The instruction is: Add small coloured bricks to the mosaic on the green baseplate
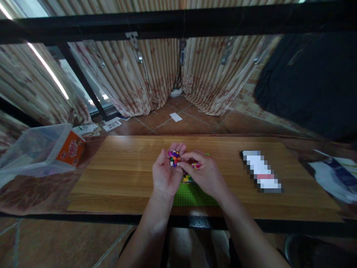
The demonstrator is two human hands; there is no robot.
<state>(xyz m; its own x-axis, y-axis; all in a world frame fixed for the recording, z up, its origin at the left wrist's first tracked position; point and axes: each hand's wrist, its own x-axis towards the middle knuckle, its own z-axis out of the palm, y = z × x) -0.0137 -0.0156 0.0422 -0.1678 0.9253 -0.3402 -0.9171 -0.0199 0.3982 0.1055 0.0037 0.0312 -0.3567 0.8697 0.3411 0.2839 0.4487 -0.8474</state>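
My left hand [165,172] is cupped palm-up over the wooden table [117,175] and holds a small heap of coloured toy bricks [174,158]. My right hand [205,172] is beside it, fingertips pinched on a few bricks [196,165] and touching the heap. Under both hands lies a green studded baseplate [192,195] near the table's front edge. A small stack of bricks [187,178] stands on the plate, partly hidden by my hands.
A clear plastic bin [33,149] with an orange box [73,149] stands at the left end. A blurred long flat object [261,171] lies to the right. Bags [333,176] rest at the far right. Curtains and a tiled floor lie beyond the table.
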